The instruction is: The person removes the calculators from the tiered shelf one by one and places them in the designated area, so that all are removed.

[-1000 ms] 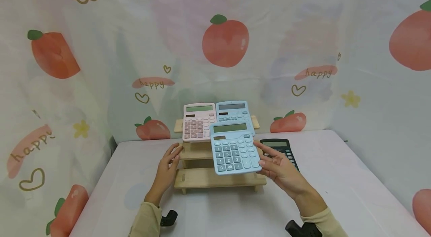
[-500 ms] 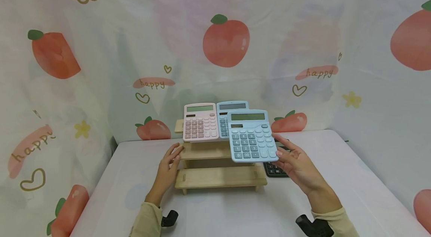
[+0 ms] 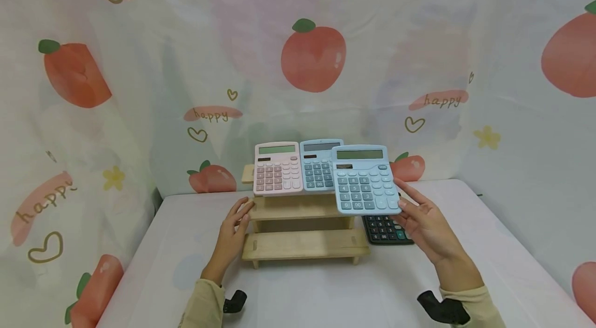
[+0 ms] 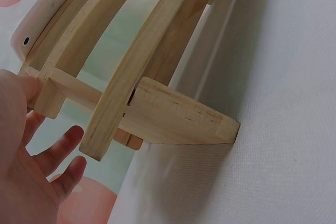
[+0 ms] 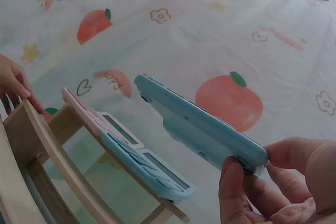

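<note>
My right hand (image 3: 430,229) pinches a light blue calculator (image 3: 368,180) by its lower right edge, keys facing the head camera. It is held up in front of the rack's right side, and the right wrist view shows its back and side (image 5: 197,124). With thumb and finger, my left hand (image 3: 230,235) grips the left end of the tiered wooden rack (image 3: 304,245); its other fingers hang free (image 4: 65,153). A pink calculator (image 3: 278,170) leans on the upper tier beside a second blue calculator (image 3: 317,167), whose right edge is partly hidden.
A black calculator (image 3: 386,230) lies on the white table (image 3: 302,297) right of the rack, partly covered by the held calculator and my right hand. Fruit-printed cloth (image 3: 312,121) hangs behind and at both sides.
My right hand has carried the blue calculator right and upward, uncovering more of the blue one behind and the black one's lower keys. The left hand stays on the rack.
</note>
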The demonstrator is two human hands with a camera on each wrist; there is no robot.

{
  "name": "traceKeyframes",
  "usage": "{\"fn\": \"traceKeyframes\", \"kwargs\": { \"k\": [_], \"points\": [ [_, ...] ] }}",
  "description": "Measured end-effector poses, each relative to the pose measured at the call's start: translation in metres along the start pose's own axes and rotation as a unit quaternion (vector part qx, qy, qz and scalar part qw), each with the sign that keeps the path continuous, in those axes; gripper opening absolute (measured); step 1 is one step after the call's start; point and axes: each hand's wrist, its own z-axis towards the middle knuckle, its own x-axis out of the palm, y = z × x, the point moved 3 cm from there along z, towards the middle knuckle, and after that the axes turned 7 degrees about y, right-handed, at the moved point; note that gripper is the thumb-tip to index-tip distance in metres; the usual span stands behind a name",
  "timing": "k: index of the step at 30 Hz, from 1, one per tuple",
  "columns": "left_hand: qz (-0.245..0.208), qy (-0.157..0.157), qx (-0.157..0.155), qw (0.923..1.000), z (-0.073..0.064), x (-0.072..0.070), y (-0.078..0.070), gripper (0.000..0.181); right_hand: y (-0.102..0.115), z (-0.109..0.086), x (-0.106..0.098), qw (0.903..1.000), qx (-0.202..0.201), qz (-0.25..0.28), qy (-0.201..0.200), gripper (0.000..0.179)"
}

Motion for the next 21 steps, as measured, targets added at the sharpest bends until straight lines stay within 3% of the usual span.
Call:
{"fn": "traceKeyframes", "kwargs": {
  "k": [9, 21],
  "points": [
    [0.002, 0.003, -0.008, 1.0000, 0.000, 0.000, -0.002, 0.037, 0.005, -0.002, -0.014, 0.9985, -0.030, 0.045, -0.013, 0.045],
    [0.003, -0.004, 0.005, 1.0000, 0.000, 0.000, -0.002, 0.036, 0.006, -0.007, -0.033, 0.9969, -0.029, 0.051, -0.052, 0.042]
  ]
}}
